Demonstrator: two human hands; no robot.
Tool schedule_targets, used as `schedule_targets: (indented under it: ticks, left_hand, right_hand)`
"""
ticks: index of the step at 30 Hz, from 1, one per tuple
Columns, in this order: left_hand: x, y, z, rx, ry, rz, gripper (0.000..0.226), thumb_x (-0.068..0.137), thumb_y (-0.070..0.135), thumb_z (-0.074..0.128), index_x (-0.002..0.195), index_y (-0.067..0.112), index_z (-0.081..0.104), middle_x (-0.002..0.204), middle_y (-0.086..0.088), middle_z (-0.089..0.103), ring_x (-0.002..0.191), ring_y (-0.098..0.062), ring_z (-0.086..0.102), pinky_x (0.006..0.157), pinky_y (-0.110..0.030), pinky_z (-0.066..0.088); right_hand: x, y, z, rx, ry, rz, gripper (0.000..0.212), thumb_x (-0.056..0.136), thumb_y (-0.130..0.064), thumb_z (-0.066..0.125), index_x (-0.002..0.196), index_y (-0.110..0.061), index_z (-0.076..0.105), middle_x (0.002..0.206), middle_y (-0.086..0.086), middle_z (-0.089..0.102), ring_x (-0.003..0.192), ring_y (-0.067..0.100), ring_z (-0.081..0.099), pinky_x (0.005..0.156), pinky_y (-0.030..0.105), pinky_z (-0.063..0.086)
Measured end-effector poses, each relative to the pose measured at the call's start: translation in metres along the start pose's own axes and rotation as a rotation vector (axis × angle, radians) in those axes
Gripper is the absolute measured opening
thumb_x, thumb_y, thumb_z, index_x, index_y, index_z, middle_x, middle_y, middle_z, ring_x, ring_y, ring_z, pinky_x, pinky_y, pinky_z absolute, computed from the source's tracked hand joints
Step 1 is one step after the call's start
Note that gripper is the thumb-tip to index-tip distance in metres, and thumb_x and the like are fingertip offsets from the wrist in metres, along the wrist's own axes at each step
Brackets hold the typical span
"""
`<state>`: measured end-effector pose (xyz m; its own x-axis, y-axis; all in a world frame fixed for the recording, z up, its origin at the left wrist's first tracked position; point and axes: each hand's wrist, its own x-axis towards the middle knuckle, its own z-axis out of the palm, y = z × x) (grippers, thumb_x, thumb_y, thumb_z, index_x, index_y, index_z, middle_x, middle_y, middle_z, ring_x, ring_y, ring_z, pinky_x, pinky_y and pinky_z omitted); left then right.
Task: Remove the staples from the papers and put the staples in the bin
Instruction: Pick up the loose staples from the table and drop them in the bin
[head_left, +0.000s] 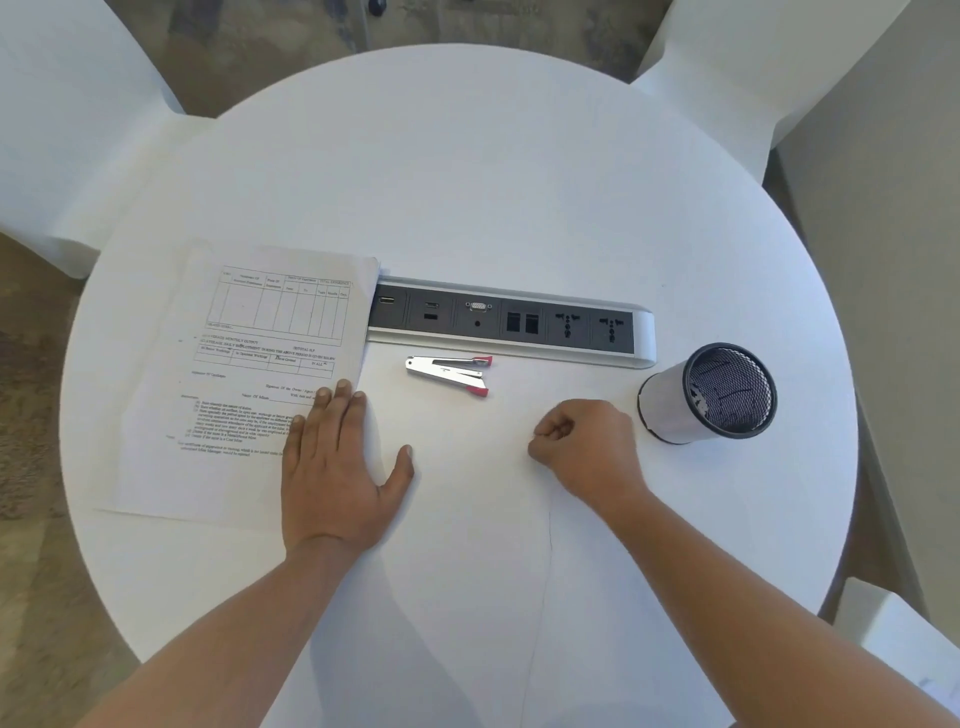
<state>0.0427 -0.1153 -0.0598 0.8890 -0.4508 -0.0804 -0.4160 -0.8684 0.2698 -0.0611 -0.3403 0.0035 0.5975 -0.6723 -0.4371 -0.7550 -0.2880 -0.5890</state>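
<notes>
While the left hand (340, 467) lies flat and open, its fingertips pressing the near right corner of the stapled papers (244, 379), the right hand (584, 447) rests on the worktop (519, 182) curled into a loose fist; whether it pinches a staple inside cannot be told, since nothing shows between the fingers. Between the two hands, at about twelve o'clock from the gap, lies the staple remover (451, 373), silver with red tips, its long axis running nine to three and its jaws opening toward three. By my reading it sits slightly nearer the right hand, at about eleven o'clock from it, and at one o'clock from the left. The mesh bin (711, 395) stands upright at two o'clock from the right hand, close beside it, well apart from the papers. Beyond the remover the socket strip (511, 325) runs across the worktop, its left end tucked under the papers' far edge.
</notes>
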Motion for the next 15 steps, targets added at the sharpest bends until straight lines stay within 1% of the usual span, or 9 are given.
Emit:
schedule_targets:
  ticks: [1, 2, 3, 4, 5, 7, 11, 13, 15]
  left_hand:
    - [0.000, 0.000, 0.000, 0.001, -0.001, 0.000, 0.081, 0.084, 0.060, 0.043, 0.148, 0.010, 0.040, 0.160, -0.005, 0.038, 0.151, -0.023, 0.027, 0.125, -0.045, 0.019]
    - [0.000, 0.000, 0.000, 0.000, -0.005, 0.000, 0.081, 0.084, 0.060, 0.042, 0.148, 0.010, 0.040, 0.160, -0.005, 0.037, 0.152, -0.023, 0.027, 0.125, -0.045, 0.018]
    - [0.000, 0.000, 0.001, -0.002, -0.009, -0.002, 0.081, 0.084, 0.060, 0.042, 0.148, 0.010, 0.040, 0.160, -0.005, 0.037, 0.152, -0.023, 0.027, 0.125, -0.045, 0.018]
    - [0.000, 0.000, 0.000, -0.002, -0.014, -0.004, 0.082, 0.084, 0.060, 0.042, 0.148, 0.010, 0.041, 0.160, -0.005, 0.037, 0.152, -0.023, 0.027, 0.125, -0.045, 0.018]
    - [0.000, 0.000, 0.000, 0.002, -0.016, -0.004, 0.082, 0.084, 0.061, 0.041, 0.148, 0.010, 0.041, 0.160, -0.005, 0.037, 0.152, -0.023, 0.027, 0.125, -0.045, 0.018]
    - [0.000, 0.000, 0.000, 0.015, -0.016, 0.000, 0.082, 0.084, 0.061, 0.041, 0.147, 0.010, 0.041, 0.159, -0.006, 0.038, 0.151, -0.024, 0.028, 0.125, -0.045, 0.019]
    - [0.000, -0.001, 0.001, 0.014, -0.018, 0.006, 0.083, 0.083, 0.061, 0.040, 0.147, 0.009, 0.041, 0.160, -0.006, 0.038, 0.151, -0.025, 0.028, 0.125, -0.045, 0.018]
    - [0.000, -0.001, 0.002, 0.014, -0.010, 0.010, 0.083, 0.082, 0.061, 0.040, 0.146, 0.008, 0.043, 0.159, -0.007, 0.040, 0.150, -0.026, 0.030, 0.124, -0.046, 0.020]
    - [0.000, -0.001, 0.002, 0.016, -0.008, 0.011, 0.084, 0.082, 0.061, 0.040, 0.146, 0.007, 0.044, 0.158, -0.008, 0.041, 0.149, -0.027, 0.032, 0.124, -0.047, 0.021]
  right_hand:
    - [-0.002, 0.000, -0.008, 0.201, 0.007, 0.097, 0.012, 0.067, -0.004, 0.072, 0.064, -0.016, 0.071, 0.055, -0.007, 0.063, 0.054, 0.013, 0.057, 0.048, 0.018, 0.043]
    - [-0.005, 0.000, -0.017, 0.361, 0.011, 0.166, 0.015, 0.068, 0.000, 0.072, 0.063, -0.015, 0.071, 0.053, -0.004, 0.063, 0.055, 0.016, 0.058, 0.053, 0.021, 0.046]
    - [-0.009, 0.000, -0.026, 0.460, 0.014, 0.195, 0.017, 0.069, 0.003, 0.071, 0.062, -0.013, 0.071, 0.053, -0.001, 0.065, 0.058, 0.020, 0.060, 0.058, 0.027, 0.049]
    - [-0.015, -0.001, -0.036, 0.499, 0.022, 0.194, 0.018, 0.069, 0.005, 0.071, 0.064, -0.011, 0.071, 0.054, 0.003, 0.066, 0.060, 0.022, 0.061, 0.063, 0.034, 0.051]
    - [-0.022, -0.004, -0.045, 0.505, 0.036, 0.172, 0.017, 0.070, 0.006, 0.071, 0.066, -0.011, 0.071, 0.057, 0.006, 0.067, 0.060, 0.023, 0.061, 0.065, 0.038, 0.051]
    - [-0.036, -0.008, -0.065, 0.489, 0.086, 0.107, 0.017, 0.071, 0.006, 0.073, 0.067, -0.011, 0.072, 0.061, 0.009, 0.068, 0.060, 0.022, 0.059, 0.063, 0.037, 0.049]
    - [-0.046, -0.009, -0.116, 0.396, 0.258, 0.024, 0.016, 0.071, 0.000, 0.075, 0.066, -0.015, 0.072, 0.054, 0.001, 0.068, 0.052, 0.015, 0.056, 0.053, 0.026, 0.045]
    - [-0.039, -0.001, -0.140, 0.321, 0.358, 0.019, 0.015, 0.070, -0.005, 0.075, 0.068, -0.019, 0.073, 0.057, 0.003, 0.071, 0.050, 0.013, 0.057, 0.050, 0.022, 0.045]
    - [-0.029, 0.008, -0.156, 0.220, 0.407, 0.034, 0.013, 0.071, -0.008, 0.074, 0.067, -0.021, 0.073, 0.056, 0.002, 0.070, 0.044, 0.006, 0.054, 0.044, 0.019, 0.042]
